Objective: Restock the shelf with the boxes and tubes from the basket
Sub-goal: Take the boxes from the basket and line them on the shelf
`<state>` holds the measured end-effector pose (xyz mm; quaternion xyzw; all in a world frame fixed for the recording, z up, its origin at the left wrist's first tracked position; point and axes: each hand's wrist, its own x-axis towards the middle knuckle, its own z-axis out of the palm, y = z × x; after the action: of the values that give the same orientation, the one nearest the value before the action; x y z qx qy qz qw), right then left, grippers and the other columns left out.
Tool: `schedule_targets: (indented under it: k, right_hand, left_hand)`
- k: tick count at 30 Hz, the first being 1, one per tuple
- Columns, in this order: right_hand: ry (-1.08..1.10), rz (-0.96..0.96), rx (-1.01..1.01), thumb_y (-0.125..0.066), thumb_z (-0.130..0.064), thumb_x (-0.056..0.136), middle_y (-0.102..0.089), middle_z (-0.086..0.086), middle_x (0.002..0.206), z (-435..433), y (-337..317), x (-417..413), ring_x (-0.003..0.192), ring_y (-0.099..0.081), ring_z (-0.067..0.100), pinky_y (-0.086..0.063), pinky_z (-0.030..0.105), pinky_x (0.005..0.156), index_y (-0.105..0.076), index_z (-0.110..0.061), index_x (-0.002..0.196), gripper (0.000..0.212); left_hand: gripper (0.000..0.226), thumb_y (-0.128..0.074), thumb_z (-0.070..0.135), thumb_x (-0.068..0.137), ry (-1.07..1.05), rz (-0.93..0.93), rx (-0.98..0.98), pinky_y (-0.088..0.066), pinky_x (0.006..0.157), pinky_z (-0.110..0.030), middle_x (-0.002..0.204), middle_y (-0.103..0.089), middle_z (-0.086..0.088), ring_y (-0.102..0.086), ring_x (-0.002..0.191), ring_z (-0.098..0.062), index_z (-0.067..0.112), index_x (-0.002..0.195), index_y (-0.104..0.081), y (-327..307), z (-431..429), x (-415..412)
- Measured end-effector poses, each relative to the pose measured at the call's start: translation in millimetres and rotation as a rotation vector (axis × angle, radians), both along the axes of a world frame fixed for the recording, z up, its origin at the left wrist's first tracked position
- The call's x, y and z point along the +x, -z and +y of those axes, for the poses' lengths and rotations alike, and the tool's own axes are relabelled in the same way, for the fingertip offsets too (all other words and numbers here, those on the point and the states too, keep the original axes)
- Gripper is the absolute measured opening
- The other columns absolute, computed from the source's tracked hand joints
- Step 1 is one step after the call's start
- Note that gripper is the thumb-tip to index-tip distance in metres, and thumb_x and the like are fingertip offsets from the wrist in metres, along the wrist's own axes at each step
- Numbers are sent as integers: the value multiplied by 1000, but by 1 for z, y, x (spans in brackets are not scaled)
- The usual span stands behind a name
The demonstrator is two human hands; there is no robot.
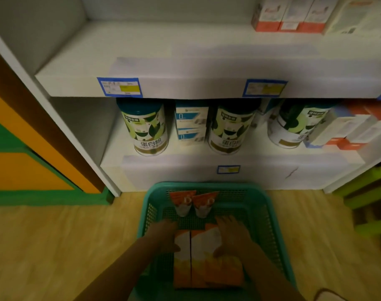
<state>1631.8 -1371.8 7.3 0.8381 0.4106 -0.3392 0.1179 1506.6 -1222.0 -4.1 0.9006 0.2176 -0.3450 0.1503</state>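
A teal basket (259,205) stands on the floor in front of the shelf (185,85). Two orange and white tubes (192,204) lie side by side at its far end. Nearer me, orange and white boxes (198,257) lie flat and packed together. My left hand (166,235) presses against the left side of the boxes. My right hand (230,237) clasps their right side, fingers over the top box. The boxes rest between both hands.
The upper shelf board has bare room at left and middle, with red and white boxes (287,16) at its right end. The lower shelf holds green cans (146,129), blue boxes (190,124) and more red and white boxes (350,129). Wood floor surrounds the basket.
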Motion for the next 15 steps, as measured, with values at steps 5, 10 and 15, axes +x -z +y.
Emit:
schedule_targets:
  k: [5, 10, 15]
  right_hand:
    - [-55, -32, -25, -79, -40, 66, -30, 9, 149, 5, 21, -8, 137, -27, 26, -21, 40, 115, -23, -15, 144, 100]
    - [-108, -122, -30, -74, -44, 70, -32, 13, 146, 3, 17, -6, 137, -24, 29, -13, 43, 117, -33, -10, 140, 88]
    - [-191, -135, -67, -75, -53, 64, -38, 14, 143, -1, 20, -14, 134, -29, 30, -2, 47, 118, -33, -6, 139, 97]
  left_hand:
    - [76, -69, 47, 74, -28, 28, -14, -41, 106, -42, 142, -45, -8, -42, 131, -26, 16, 137, -39, 21, 1, -2]
    - [77, -68, 44, 76, -39, 39, -42, -39, 107, -41, 143, -42, -9, -39, 133, -26, 14, 139, -35, 25, -1, 1]
    - [75, -69, 43, 75, -72, 41, -86, -40, 107, -41, 142, -44, -9, -41, 131, -26, 15, 137, -37, 29, -5, 6]
